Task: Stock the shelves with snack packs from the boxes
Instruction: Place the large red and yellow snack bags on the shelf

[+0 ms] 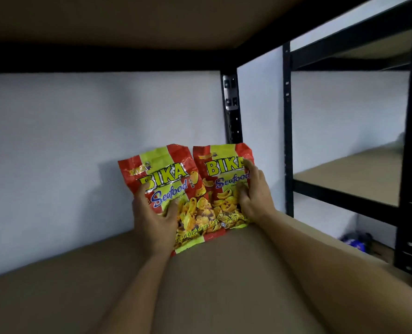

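Two red and yellow-green Bika Seafood snack packs stand side by side at the back of a brown shelf board (55, 273), leaning towards the white wall. My left hand (155, 218) holds the left pack (168, 189) by its lower left side, thumb on the front. My right hand (253, 191) grips the right pack (220, 186) along its right edge, fingers curled over the front. The left pack's bottom edge overlaps the right pack's lower corner. No box is in view.
A black metal upright (232, 109) rises just behind the right pack. A second black rack (344, 186) with bare brown boards stands to the right. A blue item (355, 241) lies low on the floor there. The upper shelf's underside is overhead.
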{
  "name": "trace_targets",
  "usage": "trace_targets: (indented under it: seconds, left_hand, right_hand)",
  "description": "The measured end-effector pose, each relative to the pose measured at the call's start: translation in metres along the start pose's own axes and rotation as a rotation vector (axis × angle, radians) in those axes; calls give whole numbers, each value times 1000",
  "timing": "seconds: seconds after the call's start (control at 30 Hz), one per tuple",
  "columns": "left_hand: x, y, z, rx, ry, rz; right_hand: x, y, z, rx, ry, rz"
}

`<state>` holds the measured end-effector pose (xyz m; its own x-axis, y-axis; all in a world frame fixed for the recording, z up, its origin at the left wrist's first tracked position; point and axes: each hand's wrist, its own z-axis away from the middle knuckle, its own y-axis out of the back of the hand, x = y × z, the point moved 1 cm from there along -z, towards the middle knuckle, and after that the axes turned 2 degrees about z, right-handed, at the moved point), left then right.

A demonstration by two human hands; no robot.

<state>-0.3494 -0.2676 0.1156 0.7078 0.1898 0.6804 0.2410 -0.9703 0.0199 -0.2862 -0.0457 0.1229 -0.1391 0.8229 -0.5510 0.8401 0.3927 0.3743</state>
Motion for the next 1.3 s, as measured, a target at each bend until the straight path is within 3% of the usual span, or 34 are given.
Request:
trace_targets:
  seconds: [0.27,0.57,0.73,0.83,1.03,1.3]
  left_hand:
    - [-62,-53,-48,-58,-80,-150]
    - [-79,-65,-62,-234,61,-303]
    - [-88,-60,-57,-199,92,-320]
    - [-87,-59,-57,-147,113,-274]
    - [-85,-63,-56,-143,86,-256]
    - [-85,-37,-47,-332,93,-359]
  right_hand:
    - [51,-63,-56,-20,2,33]
    - [72,-84,-77,-66,-116,148]
    - [66,-91,-71,177,40,342]
    - [71,-87,-70,247,2,325]
    - [86,-73,-71,220,0,356]
    - [74,-52,-37,48,49,554]
